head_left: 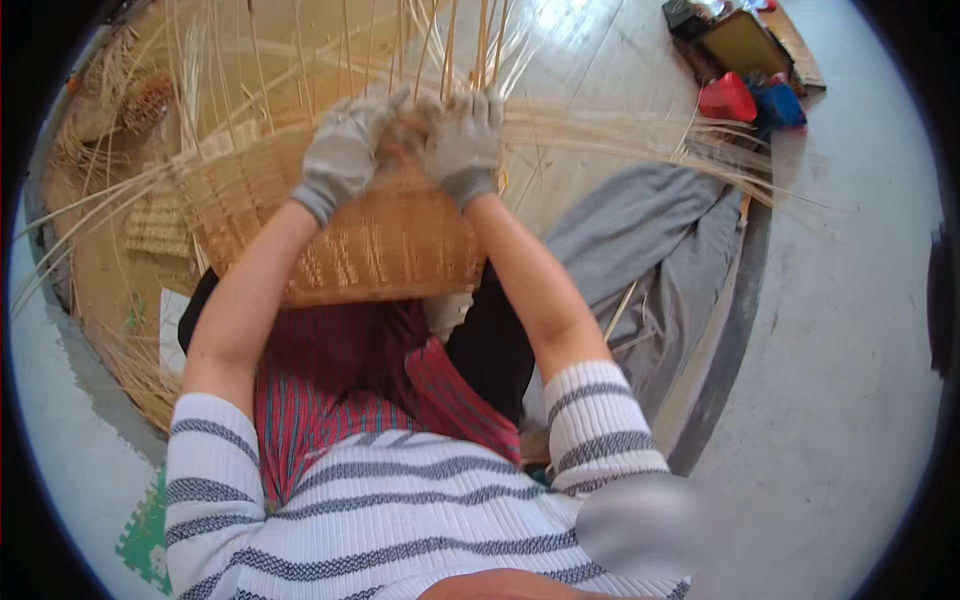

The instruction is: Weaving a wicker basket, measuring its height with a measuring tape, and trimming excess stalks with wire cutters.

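A half-woven wicker basket (390, 240) of tan cane rests against my lap, with long upright stakes (345, 60) rising from its far edge. Both my hands wear pale grey work gloves. My left hand (345, 145) is closed at the basket's upper edge, left of its middle. Just to the right, my right hand (465, 140) closes around the same edge, its fingers up among the stakes. Between the hands the weave is blurred by motion, and the fingertips are partly hidden. Loose cane strands (640, 140) trail off from the basket to the right.
A grey cloth (650, 240) lies on the right, crossed by a thin stick. Farther back are a red container (728, 98), a blue one (780, 102) and a box (745, 45). Cane bundles (145, 100) and a woven piece (158, 228) lie at left. A striped red cloth (340, 370) covers my lap.
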Available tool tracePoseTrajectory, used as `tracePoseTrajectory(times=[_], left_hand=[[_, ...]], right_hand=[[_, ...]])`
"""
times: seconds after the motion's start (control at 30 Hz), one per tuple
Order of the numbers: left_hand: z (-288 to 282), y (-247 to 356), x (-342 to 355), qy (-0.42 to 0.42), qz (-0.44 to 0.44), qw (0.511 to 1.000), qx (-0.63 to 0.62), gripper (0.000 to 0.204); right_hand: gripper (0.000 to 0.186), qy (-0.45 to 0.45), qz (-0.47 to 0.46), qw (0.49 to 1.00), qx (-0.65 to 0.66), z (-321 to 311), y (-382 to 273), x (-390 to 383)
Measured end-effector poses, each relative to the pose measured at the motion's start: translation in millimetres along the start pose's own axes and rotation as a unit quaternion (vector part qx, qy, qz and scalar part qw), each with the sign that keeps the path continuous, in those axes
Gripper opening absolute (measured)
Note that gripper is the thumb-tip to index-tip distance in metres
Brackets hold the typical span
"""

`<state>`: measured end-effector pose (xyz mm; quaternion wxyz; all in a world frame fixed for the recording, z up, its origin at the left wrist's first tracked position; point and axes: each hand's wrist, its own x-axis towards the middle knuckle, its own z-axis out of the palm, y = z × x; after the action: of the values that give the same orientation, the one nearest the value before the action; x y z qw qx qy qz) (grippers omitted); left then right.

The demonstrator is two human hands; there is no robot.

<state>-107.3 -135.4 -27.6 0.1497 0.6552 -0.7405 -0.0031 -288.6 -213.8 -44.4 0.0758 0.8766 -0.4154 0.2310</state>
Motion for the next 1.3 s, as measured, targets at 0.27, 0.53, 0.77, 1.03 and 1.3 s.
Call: tracePoseTrajectory(times=[0.27, 0.53, 0.77, 1.03, 1.3], left_hand=[[-28, 24, -4, -0.01, 0.017, 0.997, 0.069, 0.089], [-14, 131, 40, 0.03, -0.017, 0.995, -0.091, 0.091], [31, 117, 48, 0.126, 0.028, 0.99, -0.065, 0.097], [20, 118, 47, 0.094, 0.03, 0.991, -0.09, 0.086], [28, 97, -150, -0.073, -0.064, 0.989, 0.111, 0.08]], right_hand=[[0.032, -0.017, -0.034, 0.998, 0.046, -40, 10, 0], [0.041, -0.197, 0.117, 0.972, 0.051, -87, 193, 11], [0.029, -0.118, 0.115, 0.977, 0.132, -46, 196, -30], [0.024, 0.171, 0.067, 0.981, 0.057, -81, 158, -35], [0.03, -0.019, 0.169, 0.908, 0.382, -100, 73, -183]])
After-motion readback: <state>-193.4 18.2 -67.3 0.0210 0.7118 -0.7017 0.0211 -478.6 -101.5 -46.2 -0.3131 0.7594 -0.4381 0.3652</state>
